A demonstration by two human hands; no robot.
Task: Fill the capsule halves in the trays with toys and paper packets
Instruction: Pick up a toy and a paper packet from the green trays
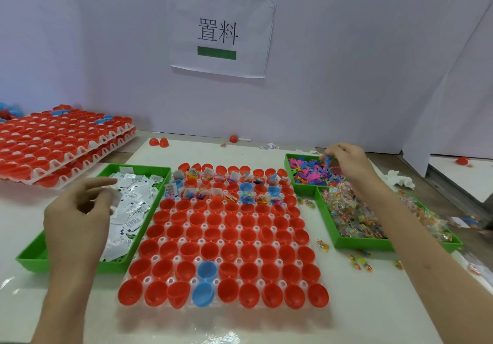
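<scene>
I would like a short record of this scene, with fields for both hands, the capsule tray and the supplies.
left hand: above the paper packets in a green tray; grip unclear, blurred
right hand: pinches a blue toy above the toy tray
capsule tray: far rows filled, near rows empty
far left: stacked trays of red halves

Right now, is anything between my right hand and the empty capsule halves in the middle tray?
Nothing visible blocks it. The right hand pinches a toy above the toy bin; only that bin's low wall and the filled halves lie before the empty capsule halves.
</scene>
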